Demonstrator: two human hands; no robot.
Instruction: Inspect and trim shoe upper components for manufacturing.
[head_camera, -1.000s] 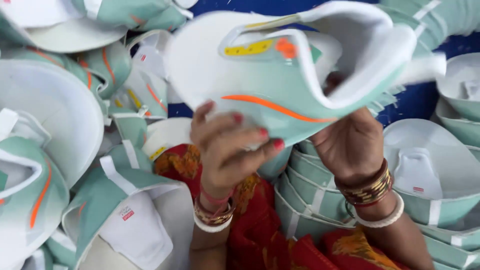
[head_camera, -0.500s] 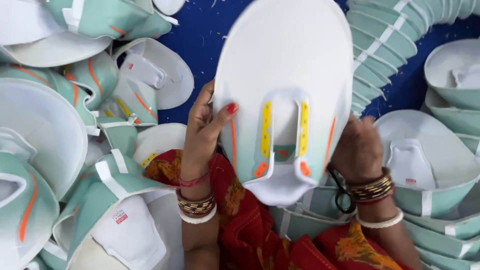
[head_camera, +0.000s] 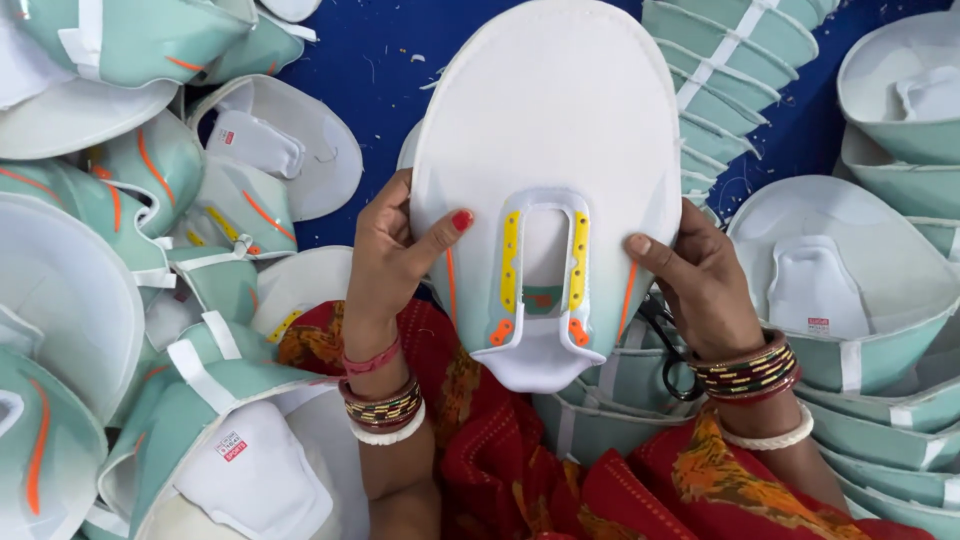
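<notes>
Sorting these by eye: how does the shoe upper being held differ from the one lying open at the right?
The held upper is spread flat and upright between the left hand and right hand; the right-side upper lies cupped on a stack. The held upper shows yellow eyelet strips and orange accents; the right-side upper shows its plain white lining with a tongue patch. Both are white and mint green.

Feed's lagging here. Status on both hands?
Left hand and right hand grip shoe upper by its edges. Flat, facing camera. Nothing in the way.

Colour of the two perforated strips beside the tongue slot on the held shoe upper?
Yellow strips, orange-tipped; head view.
</notes>
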